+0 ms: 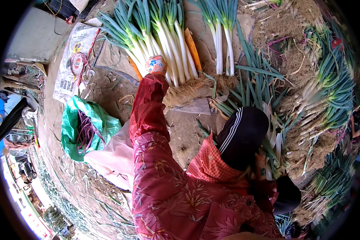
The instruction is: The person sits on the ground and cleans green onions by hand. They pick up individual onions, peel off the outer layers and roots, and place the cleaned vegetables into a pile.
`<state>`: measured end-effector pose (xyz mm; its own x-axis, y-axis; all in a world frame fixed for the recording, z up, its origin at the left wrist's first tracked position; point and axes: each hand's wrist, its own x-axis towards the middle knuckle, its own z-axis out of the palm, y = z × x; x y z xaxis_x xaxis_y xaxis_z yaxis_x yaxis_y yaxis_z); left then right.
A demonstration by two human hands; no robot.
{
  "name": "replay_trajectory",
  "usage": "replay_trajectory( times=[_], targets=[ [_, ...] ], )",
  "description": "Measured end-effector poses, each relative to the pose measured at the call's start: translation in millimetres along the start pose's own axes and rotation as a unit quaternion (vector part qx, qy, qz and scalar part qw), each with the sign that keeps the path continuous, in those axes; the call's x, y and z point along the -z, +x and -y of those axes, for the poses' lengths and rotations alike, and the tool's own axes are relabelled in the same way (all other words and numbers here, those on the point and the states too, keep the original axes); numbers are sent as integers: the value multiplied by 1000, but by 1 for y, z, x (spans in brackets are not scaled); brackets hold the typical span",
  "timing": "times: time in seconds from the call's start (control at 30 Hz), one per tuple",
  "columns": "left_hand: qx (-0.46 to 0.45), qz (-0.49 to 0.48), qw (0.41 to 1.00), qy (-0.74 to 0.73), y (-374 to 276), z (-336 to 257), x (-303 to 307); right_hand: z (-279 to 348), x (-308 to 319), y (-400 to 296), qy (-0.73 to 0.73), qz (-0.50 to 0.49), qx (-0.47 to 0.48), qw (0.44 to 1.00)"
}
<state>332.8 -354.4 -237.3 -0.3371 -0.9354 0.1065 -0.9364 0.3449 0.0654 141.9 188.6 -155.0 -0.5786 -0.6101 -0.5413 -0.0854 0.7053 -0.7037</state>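
My left hand (156, 64), in a flower-patterned glove, curls over the white stalks of long green leeks (171, 51) at the top centre. Its fingertips are hidden beneath it. These leeks lie side by side across an orange strip (192, 49), roots towards me. To their right lies a smaller group of leeks (219, 45). My right hand (260, 165), in an orange glove, is in shadow beside my dark-trousered knee, close to cut leek leaves; what its fingers do is not clear. Red sleeves cover both arms.
Left of my arm, a green plastic bag (69, 132) holds purple ties (85, 132). A printed white sack (67, 69) lies beyond it. Loose leek leaves (258, 81) lie by my knee. Piles of leeks with roots (327, 105) line the right side. A pale pink sheet (117, 156) lies near my left arm.
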Motion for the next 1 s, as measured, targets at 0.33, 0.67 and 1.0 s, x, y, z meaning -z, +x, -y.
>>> replay_trajectory(
  times=[0.33,0.67,1.0],
  targets=[
    [224,9,922,-317,-81,11,22,21,4,-12,-216,-28,198,956],
    [206,45,942,-262,-82,1,33,-1,18,-17,-377,-18,238,895],
    [210,-91,746,-626,-69,-5,48,42,6,-26,-129,-30,40,990]
  ],
)
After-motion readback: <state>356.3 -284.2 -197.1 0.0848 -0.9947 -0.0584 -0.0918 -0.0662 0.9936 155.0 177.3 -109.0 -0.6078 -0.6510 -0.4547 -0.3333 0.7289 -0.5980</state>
